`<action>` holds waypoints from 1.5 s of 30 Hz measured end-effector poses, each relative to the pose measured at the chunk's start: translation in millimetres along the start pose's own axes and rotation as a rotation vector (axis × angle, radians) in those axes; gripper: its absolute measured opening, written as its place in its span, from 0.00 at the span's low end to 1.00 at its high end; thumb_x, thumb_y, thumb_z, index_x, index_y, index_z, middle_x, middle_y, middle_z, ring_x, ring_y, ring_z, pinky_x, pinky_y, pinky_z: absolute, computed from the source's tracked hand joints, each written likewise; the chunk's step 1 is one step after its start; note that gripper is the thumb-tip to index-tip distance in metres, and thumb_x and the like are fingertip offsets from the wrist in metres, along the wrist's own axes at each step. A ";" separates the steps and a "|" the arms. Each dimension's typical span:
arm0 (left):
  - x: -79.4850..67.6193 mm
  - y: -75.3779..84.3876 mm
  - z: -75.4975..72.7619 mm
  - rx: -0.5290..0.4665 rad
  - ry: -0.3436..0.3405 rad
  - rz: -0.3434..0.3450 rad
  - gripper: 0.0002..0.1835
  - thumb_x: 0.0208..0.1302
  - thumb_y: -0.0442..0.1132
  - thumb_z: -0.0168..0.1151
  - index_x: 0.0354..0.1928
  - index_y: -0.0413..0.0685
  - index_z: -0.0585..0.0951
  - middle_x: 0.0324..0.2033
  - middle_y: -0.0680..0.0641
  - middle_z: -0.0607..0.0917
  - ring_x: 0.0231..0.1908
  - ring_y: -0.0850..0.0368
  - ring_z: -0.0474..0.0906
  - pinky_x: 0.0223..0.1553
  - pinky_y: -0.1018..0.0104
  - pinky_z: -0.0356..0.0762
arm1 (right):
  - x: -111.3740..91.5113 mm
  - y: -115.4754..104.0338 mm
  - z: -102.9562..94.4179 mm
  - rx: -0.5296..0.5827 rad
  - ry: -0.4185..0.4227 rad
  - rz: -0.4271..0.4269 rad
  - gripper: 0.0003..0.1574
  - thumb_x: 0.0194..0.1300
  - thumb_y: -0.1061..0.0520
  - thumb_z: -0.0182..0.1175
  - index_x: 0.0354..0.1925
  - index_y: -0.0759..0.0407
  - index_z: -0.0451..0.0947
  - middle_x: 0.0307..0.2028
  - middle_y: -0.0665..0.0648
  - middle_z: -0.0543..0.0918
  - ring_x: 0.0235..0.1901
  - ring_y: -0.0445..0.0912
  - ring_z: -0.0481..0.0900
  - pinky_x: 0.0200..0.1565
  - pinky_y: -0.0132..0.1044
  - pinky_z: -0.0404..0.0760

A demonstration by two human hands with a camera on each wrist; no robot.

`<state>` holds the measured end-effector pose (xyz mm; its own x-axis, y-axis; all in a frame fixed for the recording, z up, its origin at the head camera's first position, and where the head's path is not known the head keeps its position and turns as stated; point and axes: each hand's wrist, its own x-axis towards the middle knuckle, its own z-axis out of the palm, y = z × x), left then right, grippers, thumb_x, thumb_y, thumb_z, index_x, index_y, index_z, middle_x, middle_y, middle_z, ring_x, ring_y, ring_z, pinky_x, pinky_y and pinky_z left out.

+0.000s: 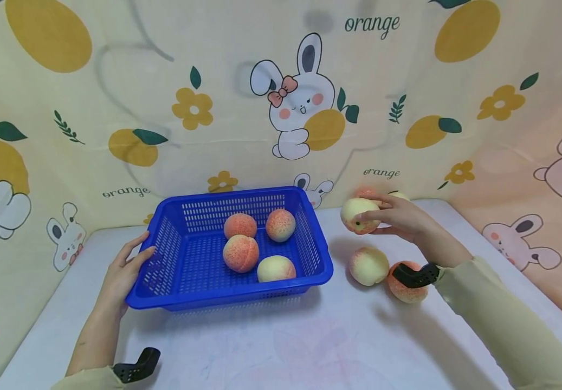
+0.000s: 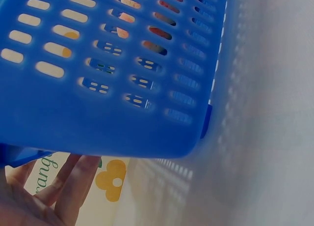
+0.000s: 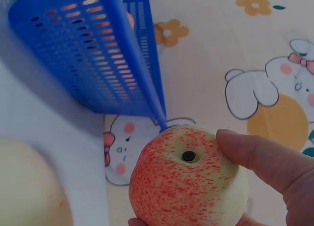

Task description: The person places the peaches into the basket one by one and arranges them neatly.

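Observation:
A blue plastic basket [image 1: 202, 295] with slotted walls holds several peaches, among them a red one with a seam [image 1: 240, 253] and a pale one [image 1: 277, 269]. My left hand [image 1: 118, 276] grips the basket's left rim; in the left wrist view the fingers [image 2: 78, 186] show beyond the rim. To the right of the basket, my right hand [image 1: 402, 216] holds a pale yellow, red-speckled peach [image 3: 189, 186] above the table, its dark stem end visible. Beneath that hand, a pale peach [image 1: 368, 266] and a reddish peach [image 1: 409, 287] lie side by side.
Behind the right hand, a reddish fruit [image 1: 367, 192] and a pale fruit [image 1: 399, 195] are mostly hidden. The white table [image 1: 261, 346] ends at a patterned cloth backdrop [image 1: 232, 162]. A shadow lies on the table under the basket.

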<state>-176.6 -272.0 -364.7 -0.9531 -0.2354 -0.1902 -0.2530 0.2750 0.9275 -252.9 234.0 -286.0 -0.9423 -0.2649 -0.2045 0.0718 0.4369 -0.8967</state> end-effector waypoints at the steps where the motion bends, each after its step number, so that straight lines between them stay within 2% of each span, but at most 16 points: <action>1: 0.2 -0.2 -0.4 0.002 0.001 0.000 0.36 0.68 0.62 0.47 0.75 0.68 0.51 0.72 0.33 0.56 0.64 0.32 0.63 0.52 0.48 0.78 | 1.6 -1.5 1.7 -0.001 0.001 -0.006 0.43 0.63 0.52 0.63 0.69 0.59 0.55 0.58 0.65 0.67 0.52 0.54 0.71 0.51 0.47 0.79; 6: 0.2 0.4 0.0 -0.006 0.003 -0.001 0.36 0.70 0.61 0.47 0.75 0.67 0.50 0.73 0.35 0.54 0.66 0.31 0.61 0.58 0.41 0.70 | 8.3 -12.0 10.5 -0.007 -0.005 -0.046 0.41 0.63 0.52 0.63 0.69 0.59 0.57 0.61 0.66 0.66 0.55 0.58 0.69 0.51 0.50 0.79; 11: 0.8 0.6 0.8 -0.023 0.001 -0.004 0.36 0.70 0.60 0.47 0.75 0.66 0.49 0.73 0.35 0.52 0.67 0.31 0.59 0.61 0.38 0.64 | 13.0 -23.1 20.2 -0.004 -0.026 -0.060 0.43 0.63 0.54 0.63 0.70 0.60 0.56 0.63 0.67 0.66 0.56 0.58 0.68 0.51 0.48 0.79; 23: -1.1 1.1 1.2 -0.026 0.002 0.002 0.36 0.70 0.60 0.47 0.75 0.65 0.50 0.73 0.35 0.53 0.67 0.31 0.59 0.61 0.37 0.64 | 20.9 -44.7 42.4 0.007 -0.028 -0.021 0.44 0.62 0.55 0.64 0.72 0.56 0.56 0.65 0.66 0.65 0.59 0.59 0.67 0.54 0.50 0.78; 30: -0.6 0.8 -0.2 -0.006 0.000 -0.002 0.36 0.69 0.61 0.47 0.75 0.66 0.50 0.72 0.33 0.56 0.65 0.33 0.63 0.57 0.44 0.73 | 26.6 -54.4 56.4 0.052 -0.051 -0.020 0.43 0.60 0.57 0.65 0.70 0.55 0.59 0.61 0.67 0.68 0.59 0.57 0.68 0.57 0.54 0.75; 37: 0.1 0.7 0.6 -0.022 0.002 0.001 0.36 0.70 0.60 0.46 0.75 0.65 0.50 0.73 0.35 0.54 0.66 0.32 0.61 0.62 0.39 0.65 | 34.7 -63.1 79.5 0.053 -0.102 -0.049 0.42 0.61 0.60 0.64 0.70 0.56 0.59 0.60 0.68 0.67 0.57 0.57 0.69 0.57 0.54 0.75; 45: 0.0 0.8 1.6 -0.032 -0.001 -0.004 0.36 0.70 0.60 0.47 0.75 0.66 0.50 0.73 0.34 0.54 0.66 0.31 0.60 0.61 0.38 0.65 | 39.4 -66.5 99.9 0.035 -0.139 -0.041 0.42 0.59 0.61 0.65 0.69 0.56 0.61 0.58 0.68 0.69 0.54 0.56 0.73 0.56 0.53 0.76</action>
<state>-177.1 -270.3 -364.4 -0.9522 -0.2356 -0.1944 -0.2516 0.2441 0.9366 -262.2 108.7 -273.6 -0.8907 -0.3991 -0.2175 0.0479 0.3935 -0.9181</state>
